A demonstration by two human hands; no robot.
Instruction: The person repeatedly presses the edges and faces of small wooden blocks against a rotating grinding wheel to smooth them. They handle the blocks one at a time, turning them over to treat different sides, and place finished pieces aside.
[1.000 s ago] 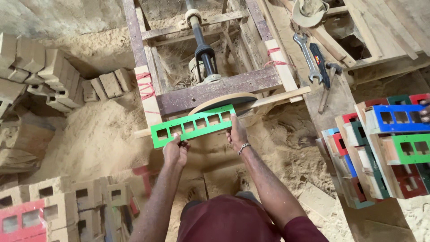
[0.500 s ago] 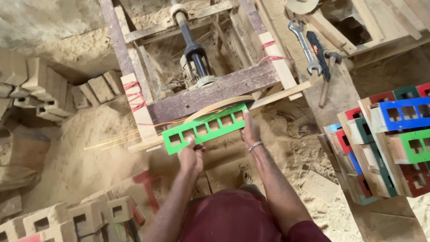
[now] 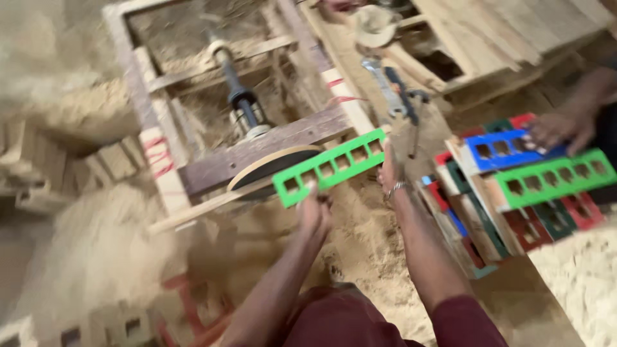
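Green perforated strip (image 3: 331,168), a flat wooden piece with a row of square holes, held between both hands above the sawdust. Its long axis runs obliquely, the left end lower and nearer the person, the right end higher and farther away. Left hand (image 3: 315,215) grips the lower end, fingers curled shut around its edge; forearm extended forward from the dark red sleeve. Right hand (image 3: 389,172) holds the upper end, fingers closed on it, a bracelet at the wrist; forearm likewise stretched out. Just beyond the fingers, touching or almost touching the strip's far edge, lies the sanding disc (image 3: 273,168) in its wooden frame (image 3: 160,144). Well right of the right fingers, a co-worker's hand (image 3: 558,130) rests on a stack of coloured strips (image 3: 514,186).
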